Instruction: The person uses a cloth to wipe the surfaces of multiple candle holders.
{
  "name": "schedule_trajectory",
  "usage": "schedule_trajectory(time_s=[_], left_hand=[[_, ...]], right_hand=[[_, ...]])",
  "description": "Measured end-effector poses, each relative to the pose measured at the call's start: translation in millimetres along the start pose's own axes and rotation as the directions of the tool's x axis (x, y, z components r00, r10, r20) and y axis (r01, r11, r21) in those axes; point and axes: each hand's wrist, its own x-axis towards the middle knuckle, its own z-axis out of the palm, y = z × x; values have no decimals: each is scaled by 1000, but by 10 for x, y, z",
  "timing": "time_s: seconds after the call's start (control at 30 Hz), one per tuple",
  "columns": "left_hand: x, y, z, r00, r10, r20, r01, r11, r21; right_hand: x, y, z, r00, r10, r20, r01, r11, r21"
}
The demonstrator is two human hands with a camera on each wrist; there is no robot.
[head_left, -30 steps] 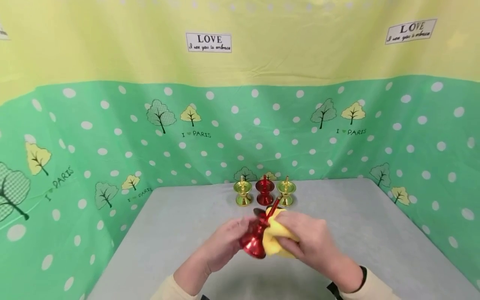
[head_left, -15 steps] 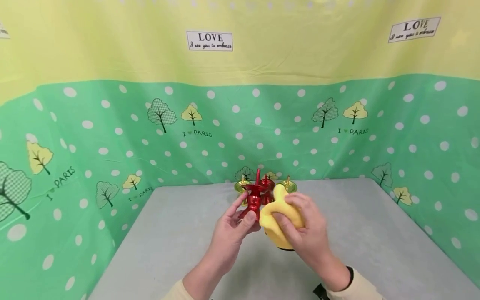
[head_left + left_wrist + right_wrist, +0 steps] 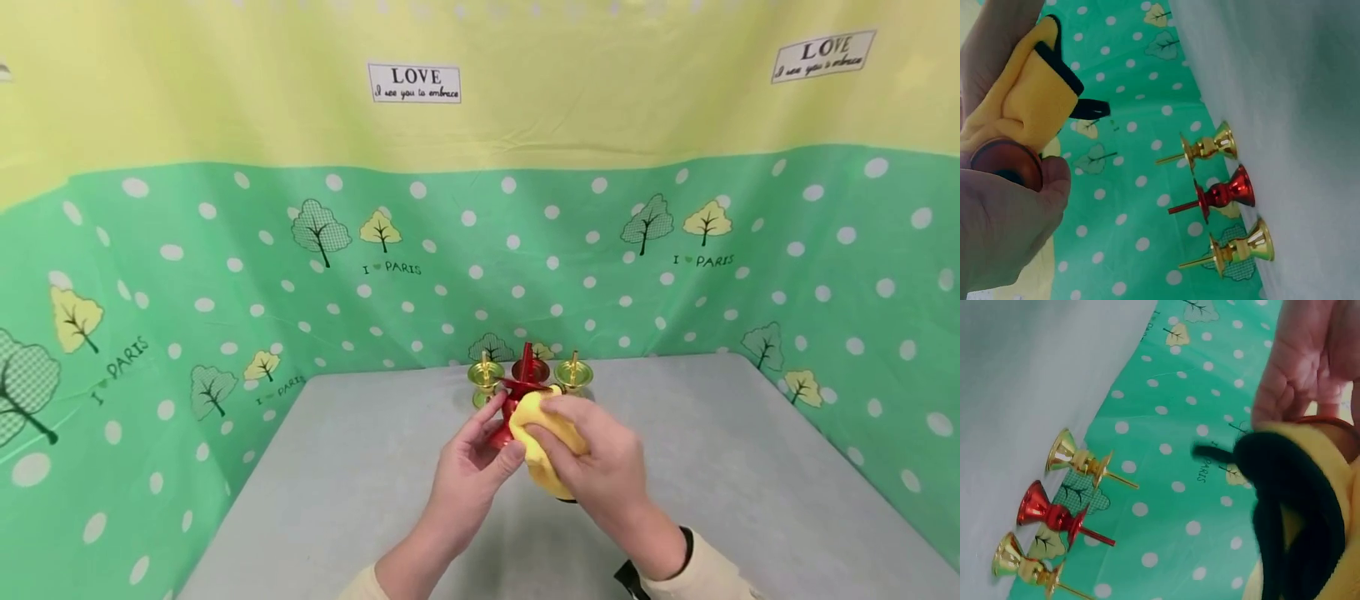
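Note:
My left hand [image 3: 467, 479] grips a shiny red candle holder [image 3: 501, 437] around its lower part, fingers behind and thumb in front. The holder stands nearly upright in the air, its dish and thin stem on top. My right hand [image 3: 603, 458] bunches a yellow cloth [image 3: 547, 454] against the holder's right side, covering much of its body. In the left wrist view the round underside of the red holder [image 3: 1007, 164] shows between hand and cloth. The cloth has a black edge [image 3: 1272, 447] and a small black loop [image 3: 1091, 110].
At the back of the grey table [image 3: 360, 467] stand a gold candle holder [image 3: 486, 374], a red one [image 3: 1057, 517] and another gold one [image 3: 574, 375] in a row. Behind them hangs a green and yellow curtain [image 3: 420, 317] with dots and trees.
The red candle holder has gone from tilted to nearly upright and risen away from me. The cloth, slightly right of the holder half a second ago, now lies against its side.

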Motion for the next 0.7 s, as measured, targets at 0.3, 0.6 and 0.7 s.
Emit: schedule_trajectory(time_s=[0.3, 0.6, 0.7], left_hand=[[15, 37, -38, 999, 42, 12, -42, 999, 9], [0, 74, -65, 999, 16, 31, -16, 1000, -3], [4, 105, -55, 999, 7, 35, -7, 1000, 9]], right_hand=[[24, 53, 1, 999, 31, 28, -31, 999, 10], [28, 46, -1, 988, 149, 39, -152, 985, 78], [27, 6, -7, 991, 134, 30, -136, 987, 83]])
